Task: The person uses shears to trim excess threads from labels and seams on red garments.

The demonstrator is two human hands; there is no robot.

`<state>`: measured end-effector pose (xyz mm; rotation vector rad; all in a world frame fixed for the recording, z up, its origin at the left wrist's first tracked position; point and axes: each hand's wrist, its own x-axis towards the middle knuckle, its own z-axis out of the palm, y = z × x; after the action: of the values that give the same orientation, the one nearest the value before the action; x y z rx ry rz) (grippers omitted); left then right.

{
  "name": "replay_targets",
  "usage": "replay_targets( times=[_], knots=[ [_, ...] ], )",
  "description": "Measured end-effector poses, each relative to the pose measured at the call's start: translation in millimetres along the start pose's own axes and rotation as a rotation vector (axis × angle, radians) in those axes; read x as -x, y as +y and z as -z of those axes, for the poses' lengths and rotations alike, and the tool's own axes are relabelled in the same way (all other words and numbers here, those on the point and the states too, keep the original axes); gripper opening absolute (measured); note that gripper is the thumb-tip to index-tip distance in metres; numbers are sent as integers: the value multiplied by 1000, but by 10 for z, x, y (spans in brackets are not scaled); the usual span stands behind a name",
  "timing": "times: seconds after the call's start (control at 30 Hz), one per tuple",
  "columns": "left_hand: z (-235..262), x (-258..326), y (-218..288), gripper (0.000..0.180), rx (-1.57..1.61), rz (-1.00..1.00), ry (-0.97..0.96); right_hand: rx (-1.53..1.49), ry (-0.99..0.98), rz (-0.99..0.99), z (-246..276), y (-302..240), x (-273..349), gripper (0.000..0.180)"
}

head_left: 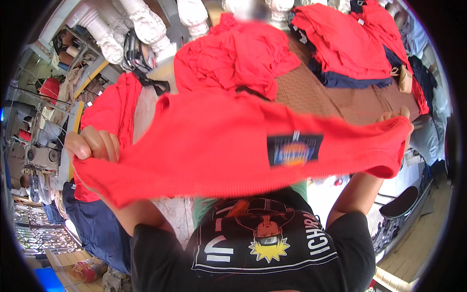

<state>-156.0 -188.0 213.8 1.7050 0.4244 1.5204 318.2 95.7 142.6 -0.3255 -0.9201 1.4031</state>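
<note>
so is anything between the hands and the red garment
Nothing visible is. The left hand grips one end of the red garment and the right hand grips the other, holding it stretched in the air above the table. The fingers close straight on the cloth.

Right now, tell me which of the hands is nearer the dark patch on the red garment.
Right. The right hand grips the garment's end just beyond the dark patch; the left hand grips the far opposite end.
</note>
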Motion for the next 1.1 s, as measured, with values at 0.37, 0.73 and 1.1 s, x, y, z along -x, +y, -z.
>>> replay_targets(
  times=[0.37,0.73,1.1],
  knots=[
    [1006,601,-1444,76,-143,495,885,911,-213,-224,-582,1152,-896,46],
    [491,431,-1037,49,-187,622,610,617,-374,-782,-124,2392,-299,21],
    [266,68,295,26,-423,7,770,340,-322,-392,-1558,938,-1079,31]
  ],
)
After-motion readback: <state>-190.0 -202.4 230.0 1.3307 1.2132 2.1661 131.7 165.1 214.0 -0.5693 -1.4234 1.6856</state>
